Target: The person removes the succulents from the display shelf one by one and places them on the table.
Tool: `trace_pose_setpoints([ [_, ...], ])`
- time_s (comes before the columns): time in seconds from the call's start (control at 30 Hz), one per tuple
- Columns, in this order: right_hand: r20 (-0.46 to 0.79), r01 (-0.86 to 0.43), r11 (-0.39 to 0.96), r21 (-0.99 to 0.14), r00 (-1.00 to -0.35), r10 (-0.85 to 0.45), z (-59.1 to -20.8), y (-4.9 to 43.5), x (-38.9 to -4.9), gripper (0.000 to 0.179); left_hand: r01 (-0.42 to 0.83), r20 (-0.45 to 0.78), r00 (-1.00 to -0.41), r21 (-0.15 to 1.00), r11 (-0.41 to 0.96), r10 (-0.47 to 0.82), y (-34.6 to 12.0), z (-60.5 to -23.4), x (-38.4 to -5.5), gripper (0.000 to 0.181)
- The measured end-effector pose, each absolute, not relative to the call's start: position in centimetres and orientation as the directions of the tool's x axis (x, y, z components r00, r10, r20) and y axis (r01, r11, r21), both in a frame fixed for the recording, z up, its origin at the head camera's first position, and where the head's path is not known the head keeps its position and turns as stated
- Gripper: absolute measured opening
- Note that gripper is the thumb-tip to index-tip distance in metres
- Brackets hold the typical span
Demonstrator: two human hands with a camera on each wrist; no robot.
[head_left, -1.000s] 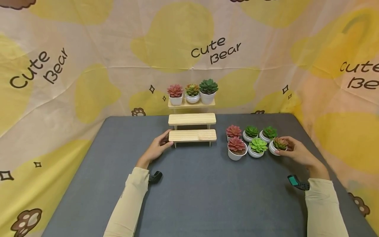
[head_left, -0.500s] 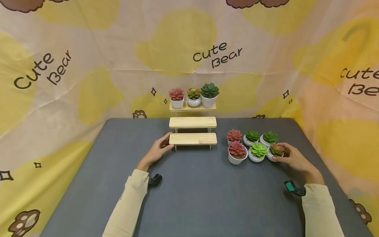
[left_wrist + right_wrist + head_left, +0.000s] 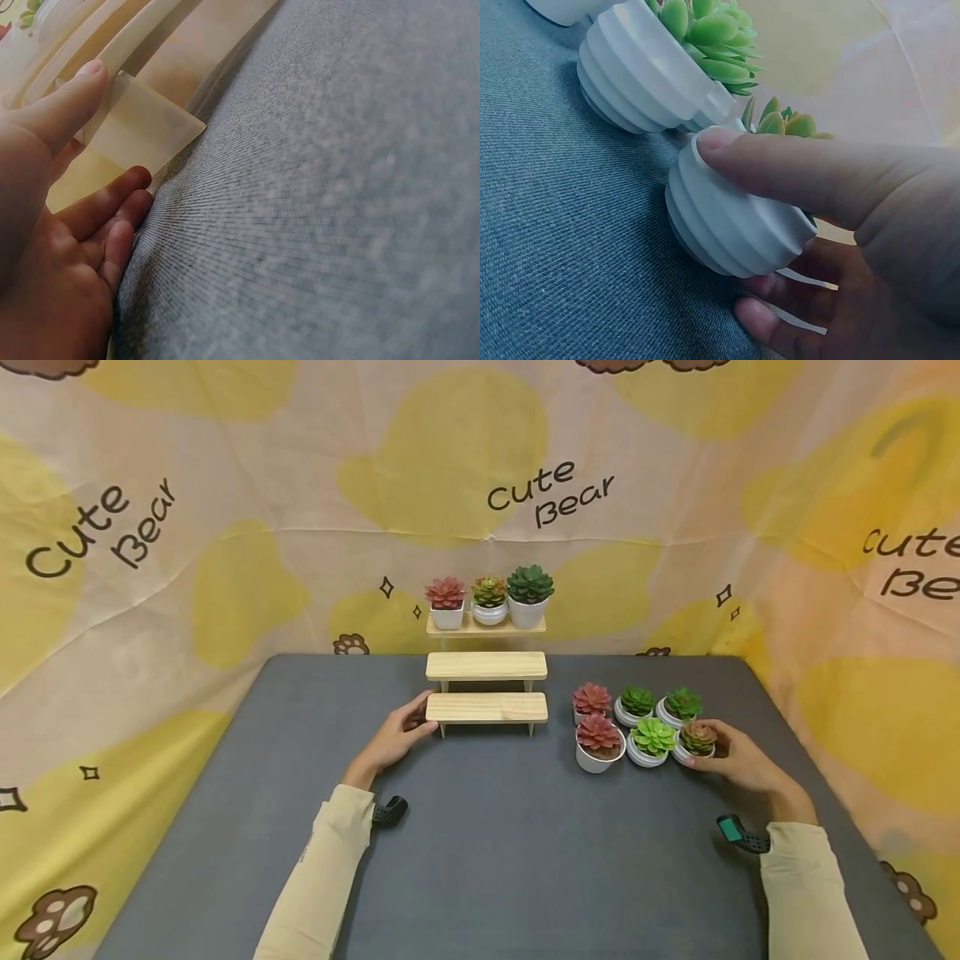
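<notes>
At the left end of the stepped display stand (image 3: 487,707), my left hand (image 3: 392,742) grips the lowest wooden step. Its thumb lies on the board edge and the fingers curl beside the clear leg (image 3: 146,124). My right hand (image 3: 746,764) holds a reddish-green potted succulent (image 3: 697,741) in a ribbed white pot (image 3: 731,214), thumb over the rim and fingers at the far side. That pot sits right beside a bright green potted succulent (image 3: 652,739) in a similar pot, on the dark grey table.
Two red succulents (image 3: 597,735) and two dark green succulents (image 3: 683,702) stand with the held one at the right. Three potted succulents (image 3: 490,600) line the top step. A bear-print cloth (image 3: 637,460) hangs behind and around the table (image 3: 555,860).
My right hand has shifted the reddish-green succulent left, up close to the bright green one. The left hand stays on the stand. The head view tilted slightly.
</notes>
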State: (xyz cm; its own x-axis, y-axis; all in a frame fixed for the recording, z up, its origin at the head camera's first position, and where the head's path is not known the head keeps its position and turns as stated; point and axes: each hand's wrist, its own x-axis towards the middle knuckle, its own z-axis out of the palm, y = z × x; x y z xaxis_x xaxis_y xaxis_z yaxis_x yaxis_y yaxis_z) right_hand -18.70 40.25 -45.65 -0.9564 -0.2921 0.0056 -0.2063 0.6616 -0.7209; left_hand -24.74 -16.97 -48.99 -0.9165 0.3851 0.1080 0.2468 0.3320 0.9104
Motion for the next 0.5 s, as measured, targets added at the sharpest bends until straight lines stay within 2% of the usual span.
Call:
trace_pose_setpoints([
  [0.27,-0.028,-0.178,0.675,-0.716,-0.959,-0.283,-45.5,40.4,-18.4,0.065,0.241,0.102,-0.921,0.907,0.345,0.376,-16.8,-49.1,-24.5,0.065],
  [0.5,-0.106,-0.098,0.717,-0.690,-0.966,-0.234,-43.7,40.4,-17.7,0.058,0.250,0.119,-0.922,0.910,0.331,0.368,-16.8,-49.1,-24.7,0.065],
])
